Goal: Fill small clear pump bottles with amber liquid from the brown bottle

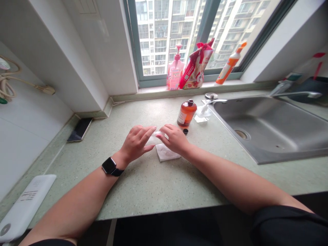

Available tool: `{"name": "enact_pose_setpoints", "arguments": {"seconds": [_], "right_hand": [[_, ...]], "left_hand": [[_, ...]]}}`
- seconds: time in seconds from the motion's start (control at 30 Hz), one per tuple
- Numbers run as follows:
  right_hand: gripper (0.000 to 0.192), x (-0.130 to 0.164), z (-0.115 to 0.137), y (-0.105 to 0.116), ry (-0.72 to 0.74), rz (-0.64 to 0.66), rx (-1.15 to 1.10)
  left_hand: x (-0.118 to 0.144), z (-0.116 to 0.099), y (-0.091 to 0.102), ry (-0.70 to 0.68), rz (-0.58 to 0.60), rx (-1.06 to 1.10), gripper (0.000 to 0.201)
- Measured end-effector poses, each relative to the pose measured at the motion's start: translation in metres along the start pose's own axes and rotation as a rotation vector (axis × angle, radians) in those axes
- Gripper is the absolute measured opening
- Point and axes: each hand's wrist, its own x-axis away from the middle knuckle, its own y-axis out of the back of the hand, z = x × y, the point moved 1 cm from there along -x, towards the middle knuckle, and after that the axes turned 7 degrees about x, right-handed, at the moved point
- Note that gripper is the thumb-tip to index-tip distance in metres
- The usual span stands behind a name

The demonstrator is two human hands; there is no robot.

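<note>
Where the counter (143,184) edge runs closest, at about 7 o'clock, lies a flat white device (24,205). Farther in, near the middle, both hands meet over a small clear wrapper (154,138): left hand (135,143), with a black smartwatch (110,166) on the wrist, and right hand (174,138), fingers of each pinched together on opposite ends of that wrapper. Held just above a folded white pad (165,153) resting on the counter under the right hand. Looks thin, soft and crinkly, almost weightless, probably slippery between fingertips; best gripped at the ends or a sealed edge, lightly, since anything inside cannot be made out.

Just past the right hand, toward 1 o'clock, a small dark cap (185,131), and beyond it an open amber bottle (186,113) with a white label. Beside that, scraps of clear packaging (202,114). Off at 3 o'clock, a steel sink (271,130) with its tap (294,93). Out at 10 o'clock, a dark phone (80,130) against the wall. Farthest, at 12 o'clock on the windowsill, a pink pump bottle (175,70), a red pouch (196,66) and an orange-capped bottle (229,65).
</note>
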Motion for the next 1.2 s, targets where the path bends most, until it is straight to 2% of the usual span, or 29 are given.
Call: {"name": "enact_pose_setpoints", "arguments": {"seconds": [0.2,0.37,0.47,0.57,0.67,0.77,0.9,1.07,1.2], "right_hand": [[0.037,0.0,0.0,0.003,0.014,0.042,0.014],[0.02,0.001,0.001,0.004,0.078,-0.01,-0.026],[0.017,0.002,0.001,0.004,0.083,-0.029,-0.062],[0.029,0.002,0.0,0.004,0.064,-0.048,-0.103],[0.047,0.002,0.0,0.003,0.007,-0.091,-0.141],[0.048,0.002,0.0,0.001,-0.025,-0.108,-0.165],[0.05,0.004,-0.004,-0.005,-0.032,-0.087,-0.157],[0.077,0.005,-0.018,-0.007,-0.05,-0.084,-0.162],[0.085,0.005,-0.015,-0.003,-0.004,-0.071,-0.206]], "left_hand": [[0.0,0.001,-0.001,0.033,-0.005,0.029,0.075],[-0.001,0.002,0.001,0.055,-0.046,0.062,0.082],[0.0,0.003,0.001,0.088,-0.035,0.051,0.081],[0.001,0.004,0.0,0.103,-0.017,0.02,0.075],[0.0,0.002,-0.001,0.06,-0.017,0.019,0.071],[-0.001,0.001,0.0,0.011,-0.03,0.04,0.073],[0.001,0.005,-0.001,0.085,-0.063,0.045,0.077],[0.005,0.011,-0.002,0.153,-0.087,0.011,0.082],[0.003,0.009,-0.002,0.141,-0.1,0.015,0.08]]}}
